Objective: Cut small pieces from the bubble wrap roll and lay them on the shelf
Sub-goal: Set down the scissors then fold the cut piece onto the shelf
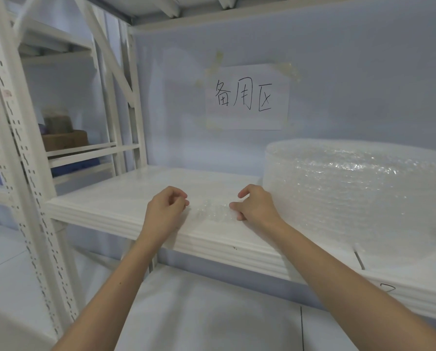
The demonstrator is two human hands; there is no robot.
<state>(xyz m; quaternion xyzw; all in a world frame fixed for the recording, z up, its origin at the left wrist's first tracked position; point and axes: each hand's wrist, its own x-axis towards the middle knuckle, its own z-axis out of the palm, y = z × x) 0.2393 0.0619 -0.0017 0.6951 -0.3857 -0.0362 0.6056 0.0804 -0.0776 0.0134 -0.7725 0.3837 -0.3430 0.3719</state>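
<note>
While the bubble wrap roll [358,196] stands on the shelf [115,198], we pinch one small piece [209,210] flat just left of it, left hand [165,207] and right hand [256,206] gripping opposite ends; likely more cutting remains.

You see soft, even, cool-toned light with only faint shadows beneath the shelf [141,219]. Glare sparkles on the bubble wrap roll [358,188], whose surface washes pale. Wide-angle distortion bends the rack uprights [17,138] at the left edge, and focus softens there.
</note>
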